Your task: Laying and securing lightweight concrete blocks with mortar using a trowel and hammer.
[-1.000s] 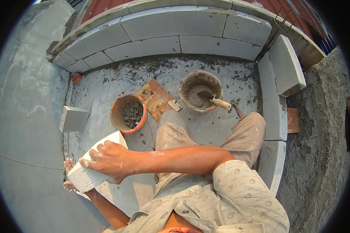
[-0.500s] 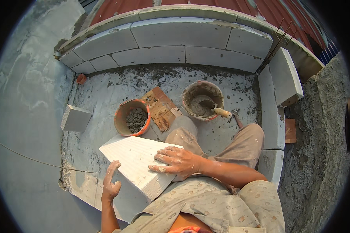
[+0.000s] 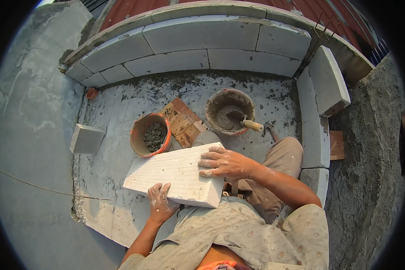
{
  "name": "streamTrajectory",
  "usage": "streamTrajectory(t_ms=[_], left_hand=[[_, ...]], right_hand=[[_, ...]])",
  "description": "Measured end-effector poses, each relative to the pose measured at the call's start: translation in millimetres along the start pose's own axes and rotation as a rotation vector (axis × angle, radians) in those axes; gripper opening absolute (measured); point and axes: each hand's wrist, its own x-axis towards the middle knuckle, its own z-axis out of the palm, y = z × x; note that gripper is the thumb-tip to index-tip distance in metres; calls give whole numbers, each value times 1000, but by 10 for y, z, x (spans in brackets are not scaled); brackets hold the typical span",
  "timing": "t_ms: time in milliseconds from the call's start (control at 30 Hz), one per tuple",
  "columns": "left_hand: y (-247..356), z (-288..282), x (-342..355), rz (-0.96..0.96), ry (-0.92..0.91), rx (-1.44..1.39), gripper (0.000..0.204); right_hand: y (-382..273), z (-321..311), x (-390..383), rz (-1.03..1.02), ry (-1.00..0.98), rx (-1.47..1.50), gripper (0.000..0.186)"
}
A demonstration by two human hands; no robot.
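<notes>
A white lightweight concrete block (image 3: 177, 173) with a grooved face lies tilted across my lap, close to my belly. My left hand (image 3: 162, 203) grips its near long edge, fingertips curled over the top. On its right end rests my right hand (image 3: 225, 164), fingers laid over the upper face; the thumb is hidden. Just beyond the block stands an orange-rimmed bucket (image 3: 141, 146) holding lumpy grey mortar. A second bucket (image 3: 218, 98) of wetter mortar sits farther right, a trowel (image 3: 254, 125) with a wooden handle leaning in it.
A low wall of white blocks (image 3: 175, 33) closes the far side, with another (image 3: 314, 117) on the right. One loose block (image 3: 87, 138) stands at left. Wooden board (image 3: 184, 121) lies between the buckets; a hammer (image 3: 271, 130) is near my knee. Bare rebar (image 3: 323, 33) sticks up at the corner.
The block has turned, its right end swinging away from me and its near corner rising off to the right. My left hand has come in from beside it onto its near edge.
</notes>
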Motion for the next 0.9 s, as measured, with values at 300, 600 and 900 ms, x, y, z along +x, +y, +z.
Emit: streamTrajectory(t_ms=[300, 600, 900], left_hand=[[-327, 202, 1798, -246, -484, -887, 32], [-315, 2762, 3794, -733, -361, -1056, 50], [1051, 1821, 3853, -32, -460, -968, 38]], right_hand=[[674, -382, -215, 774, -5, 191, 48], [1456, -38, -667, 1409, -472, -122, 28], [1474, -641, -1704, 1342, -323, -572, 15]])
